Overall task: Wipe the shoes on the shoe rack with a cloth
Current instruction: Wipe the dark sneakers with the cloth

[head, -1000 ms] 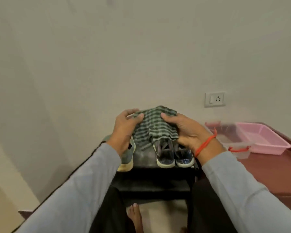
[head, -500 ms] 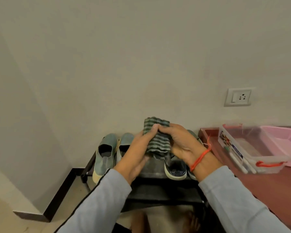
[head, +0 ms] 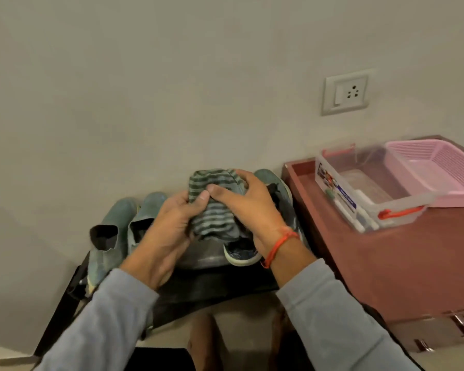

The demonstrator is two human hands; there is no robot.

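Here, left hand (head: 169,231) and right hand (head: 248,210) clamped on striped cloth (head: 212,210), box label (head: 335,191) unreadable.

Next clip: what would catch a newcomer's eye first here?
Both hands, left hand and right hand, grip a green striped cloth at frame centre, above the black shoe rack. Teal slip-on shoes sit on the rack's left side. A pink plastic basket stands on the red-brown cabinet at right.

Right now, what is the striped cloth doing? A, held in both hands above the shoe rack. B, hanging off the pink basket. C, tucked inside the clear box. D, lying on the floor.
A: the left hand and right hand both grip the striped cloth over the shoe rack.
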